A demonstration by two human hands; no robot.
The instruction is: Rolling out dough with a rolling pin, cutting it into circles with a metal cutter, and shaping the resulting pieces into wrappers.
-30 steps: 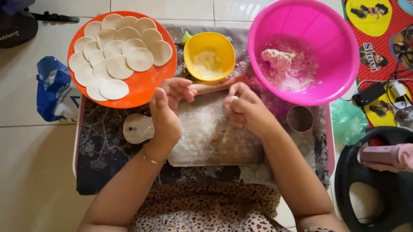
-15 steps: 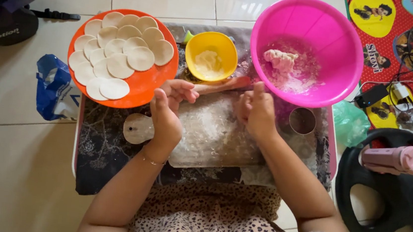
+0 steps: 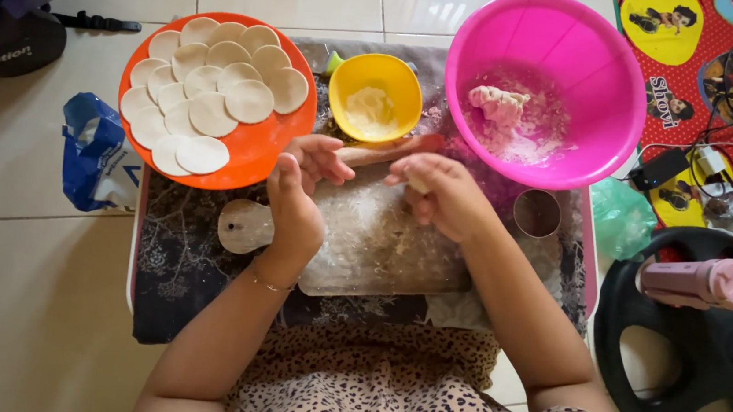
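- The left hand (image 3: 295, 193) hovers over the floured wooden board (image 3: 372, 242), near the board's far edge. Its fingers are loosely curled with the tips bent toward the rolling pin (image 3: 389, 151), and I cannot tell whether they press anything.
- The right hand (image 3: 442, 195) is just beside it over the same board. Its fingers are curled around a small pale piece of dough (image 3: 416, 184), which shows between thumb and forefinger.
- The rolling pin lies along the far edge of the board, just beyond both hands and partly hidden by them.
- The board rests on a dark patterned cloth (image 3: 185, 261) that covers the low surface. Its rounded handle points toward the left edge.
- At the far left corner of the surface sits an orange plate (image 3: 277, 136) loaded with overlapping flat white dough rounds (image 3: 211, 113).
- A yellow bowl (image 3: 399, 85) of flour stands at the far edge, between the plate and a big pink basin (image 3: 589, 84) at the far right corner. The basin holds a lump of dough and loose flour.
- A small round metal cutter (image 3: 536, 214) stands near the right edge, just beside the right wrist.
- On the floor to the left lies a blue bag (image 3: 92, 155).
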